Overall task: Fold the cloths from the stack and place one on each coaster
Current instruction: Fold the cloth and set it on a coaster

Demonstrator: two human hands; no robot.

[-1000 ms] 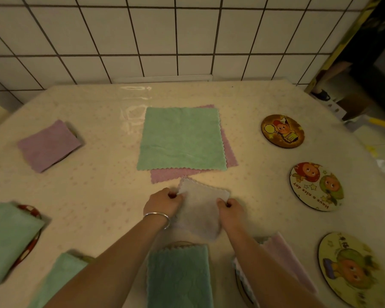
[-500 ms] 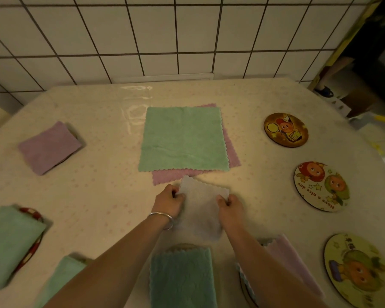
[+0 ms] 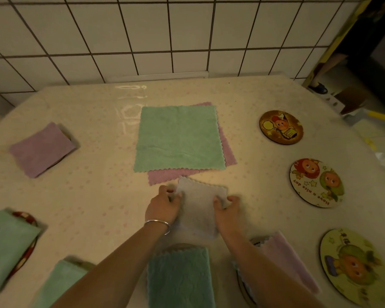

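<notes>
A small folded white cloth (image 3: 197,207) lies on the table in front of me. My left hand (image 3: 163,205) pinches its left edge and my right hand (image 3: 228,211) pinches its right edge. Just beyond it lies the stack: a flat green cloth (image 3: 178,138) on top of a pink cloth (image 3: 228,152). Three bare round cartoon coasters sit on the right: a dark one (image 3: 281,127), a white one (image 3: 316,182) and a yellow one (image 3: 353,266).
Folded cloths cover other coasters: purple (image 3: 41,148) at far left, green (image 3: 6,245) and green (image 3: 58,283) at near left, teal (image 3: 180,276) in front of me, pink (image 3: 287,261) under my right forearm. A tiled wall (image 3: 165,34) backs the table.
Both hands have kept hold of the white cloth and slid slightly away from me with it. The camera view shifted a little.
</notes>
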